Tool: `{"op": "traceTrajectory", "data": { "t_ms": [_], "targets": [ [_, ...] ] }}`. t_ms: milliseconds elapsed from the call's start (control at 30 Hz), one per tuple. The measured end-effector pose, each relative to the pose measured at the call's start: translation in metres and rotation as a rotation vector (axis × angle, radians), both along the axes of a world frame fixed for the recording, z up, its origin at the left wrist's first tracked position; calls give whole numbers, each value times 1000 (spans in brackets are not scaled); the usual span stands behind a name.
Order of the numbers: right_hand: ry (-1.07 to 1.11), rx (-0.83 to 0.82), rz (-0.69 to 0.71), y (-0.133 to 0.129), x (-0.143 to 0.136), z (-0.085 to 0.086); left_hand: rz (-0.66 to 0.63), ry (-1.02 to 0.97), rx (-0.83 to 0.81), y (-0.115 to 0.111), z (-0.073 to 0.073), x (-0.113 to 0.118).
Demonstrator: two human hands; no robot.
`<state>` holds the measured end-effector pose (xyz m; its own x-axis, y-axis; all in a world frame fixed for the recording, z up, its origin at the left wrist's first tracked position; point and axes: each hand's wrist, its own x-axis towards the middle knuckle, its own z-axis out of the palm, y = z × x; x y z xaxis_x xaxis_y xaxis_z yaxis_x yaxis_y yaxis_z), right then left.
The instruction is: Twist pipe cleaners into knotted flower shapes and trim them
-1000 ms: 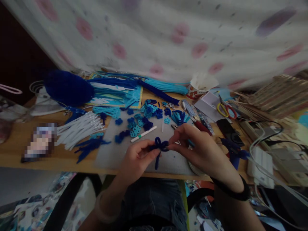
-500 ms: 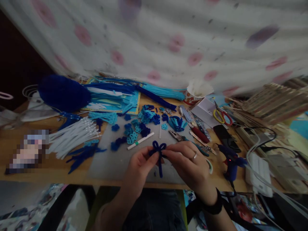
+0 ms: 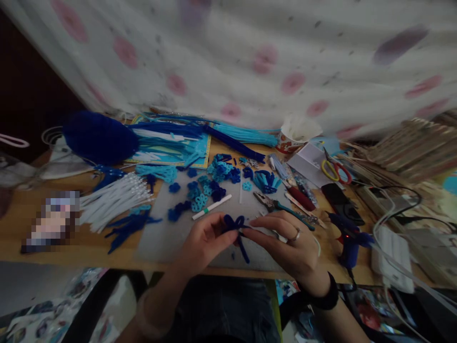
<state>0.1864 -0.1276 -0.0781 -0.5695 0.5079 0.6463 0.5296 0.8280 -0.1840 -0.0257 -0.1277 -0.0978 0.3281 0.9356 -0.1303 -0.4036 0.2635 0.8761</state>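
Observation:
A dark blue pipe cleaner [image 3: 244, 250], bent into loops at the top with a straight tail hanging down, is held up over the grey mat [image 3: 157, 245]. My left hand [image 3: 205, 240] pinches its looped part between thumb and fingers. On the other side, the thumb and forefinger of my right hand [image 3: 287, 243], which wears a ring, close on the pipe cleaner near the base of the loops. Just beyond my hands lie a white marker [image 3: 212, 206], pliers [image 3: 282, 207] and a cluster of blue pipe-cleaner flowers [image 3: 218, 170].
A blue hot glue gun [image 3: 350, 240] with a lit red light stands at the right, near a black phone [image 3: 342, 204] and scissors [image 3: 335, 169]. White beaded stems [image 3: 116, 200] lie left. Pipe-cleaner bundles [image 3: 246, 135] and a paper cup [image 3: 291, 140] are at the back.
The looped pipe cleaner has tilted, its tail swinging to the right. My right fingers have shifted slightly along it and straightened a little. The whole view has moved slightly.

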Motion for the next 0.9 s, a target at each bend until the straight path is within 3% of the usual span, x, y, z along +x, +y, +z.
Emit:
{"op": "traceTrajectory", "data": {
  "t_ms": [167,300,367,667,900],
  "targets": [
    [99,-94,67,-3,-4,2,-54,-32,20,5,-2,-3],
    [204,-175,70,-5,-11,4,94,-8,48,3,-1,2],
    [223,-191,73,-6,-13,5,110,37,56,2,0,3],
    [-54,-10,59,-9,-6,15,-8,156,-9,4,11,-2],
    [-74,8,71,-7,-4,13,0,88,-97,3,12,1]
  ]
}}
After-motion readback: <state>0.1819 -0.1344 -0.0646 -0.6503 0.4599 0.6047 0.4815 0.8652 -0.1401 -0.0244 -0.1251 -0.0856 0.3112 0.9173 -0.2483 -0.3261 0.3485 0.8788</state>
